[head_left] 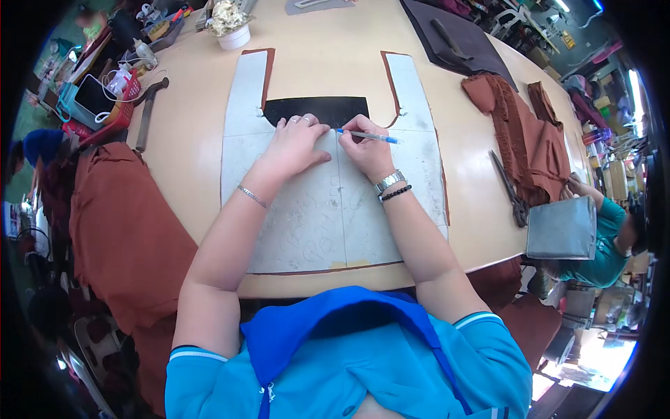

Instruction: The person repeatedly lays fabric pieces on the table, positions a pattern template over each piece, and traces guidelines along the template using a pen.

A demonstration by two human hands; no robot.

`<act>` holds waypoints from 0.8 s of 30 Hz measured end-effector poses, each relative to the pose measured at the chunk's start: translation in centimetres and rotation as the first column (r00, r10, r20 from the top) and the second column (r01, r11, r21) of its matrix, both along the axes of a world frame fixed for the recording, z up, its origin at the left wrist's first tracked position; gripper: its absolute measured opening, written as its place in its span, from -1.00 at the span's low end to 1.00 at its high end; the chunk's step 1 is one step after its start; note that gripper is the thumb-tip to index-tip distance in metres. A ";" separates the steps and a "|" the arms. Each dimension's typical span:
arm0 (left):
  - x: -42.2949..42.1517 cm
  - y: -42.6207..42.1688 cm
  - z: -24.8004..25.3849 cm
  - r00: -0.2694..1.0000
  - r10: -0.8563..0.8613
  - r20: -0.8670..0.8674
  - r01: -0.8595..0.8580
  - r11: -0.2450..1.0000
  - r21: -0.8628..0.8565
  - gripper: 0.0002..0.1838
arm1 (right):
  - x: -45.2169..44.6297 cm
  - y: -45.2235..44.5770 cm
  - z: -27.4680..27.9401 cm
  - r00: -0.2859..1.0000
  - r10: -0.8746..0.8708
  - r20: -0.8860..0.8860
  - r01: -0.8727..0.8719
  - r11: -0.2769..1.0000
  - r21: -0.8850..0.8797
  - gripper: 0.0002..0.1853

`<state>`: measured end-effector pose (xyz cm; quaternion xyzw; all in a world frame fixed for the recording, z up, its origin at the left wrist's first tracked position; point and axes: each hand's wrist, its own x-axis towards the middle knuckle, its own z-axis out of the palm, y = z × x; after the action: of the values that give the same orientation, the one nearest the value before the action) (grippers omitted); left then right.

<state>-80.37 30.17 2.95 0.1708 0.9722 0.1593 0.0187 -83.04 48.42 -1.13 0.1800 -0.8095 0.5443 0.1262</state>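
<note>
A large pale pattern sheet (300,209) lies on the table over brown fabric whose edges show along its sides. Across the sheet's neck cutout is a black curved piece (317,109). My left hand (299,143) rests spread, its fingertips on the black piece's lower edge and the sheet. In my right hand (368,150) is a blue-and-clear pen (377,137), its tip close to the lower edge of the black piece, near the sheet's centre line.
Brown fabric (125,223) hangs at the left table edge. A hammer (148,115) and red basket (125,105) lie upper left, a white pot (234,38) beyond. Scissors (509,188), brown garment pieces (523,140) and dark fabric (447,35) are at right, near another person (607,237).
</note>
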 end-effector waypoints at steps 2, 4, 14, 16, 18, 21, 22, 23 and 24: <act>0.6 -0.1 -0.5 0.998 0.030 -0.063 -0.028 0.999 0.043 -0.42 | 0.0 0.0 0.0 1.000 -0.002 0.022 0.001 0.999 0.048 -0.92; 1.7 -0.1 -1.4 0.983 0.088 -0.164 -0.071 0.992 0.106 -0.45 | 0.0 -0.1 -0.1 1.000 -0.011 0.007 0.010 0.998 0.061 -0.93; 4.2 -1.7 -2.2 0.960 0.261 -0.106 -0.242 0.957 0.159 -0.38 | -0.2 -0.2 0.1 0.997 -0.024 0.069 0.022 0.999 0.030 -0.93; 4.0 -2.0 -2.0 0.956 0.280 -0.083 -0.269 0.955 0.121 -0.29 | -0.1 -0.1 0.3 0.993 -0.054 0.103 0.055 0.999 -0.002 -0.92; 4.6 -2.2 -1.5 0.927 0.363 -0.095 -0.361 0.932 0.035 -0.15 | -0.3 -0.1 0.1 0.991 -0.056 0.123 0.062 0.997 -0.043 -0.89; 4.6 -2.6 -1.1 0.899 0.436 -0.039 -0.438 0.898 -0.051 0.03 | -1.3 -1.3 -0.2 0.993 -0.030 0.114 0.053 0.978 -0.203 -0.87; 4.6 -2.7 -1.1 0.894 0.449 -0.001 -0.447 0.891 -0.073 0.09 | -1.6 -2.0 0.0 0.992 0.011 0.122 0.020 0.969 -0.248 -0.86; 4.6 -2.8 -1.1 0.893 0.450 0.019 -0.448 0.892 -0.069 0.10 | -1.8 -2.9 0.2 0.986 0.058 0.154 -0.016 0.965 -0.263 -0.86; 4.5 -2.9 -1.0 0.893 0.447 0.039 -0.444 0.893 -0.066 0.11 | -1.8 -4.3 1.0 0.977 0.102 0.185 -0.047 0.959 -0.280 -0.86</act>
<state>-75.87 27.28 1.92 -0.0615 0.9886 0.1371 0.0124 -84.84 44.12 -0.12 0.1363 -0.7277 0.6705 0.0482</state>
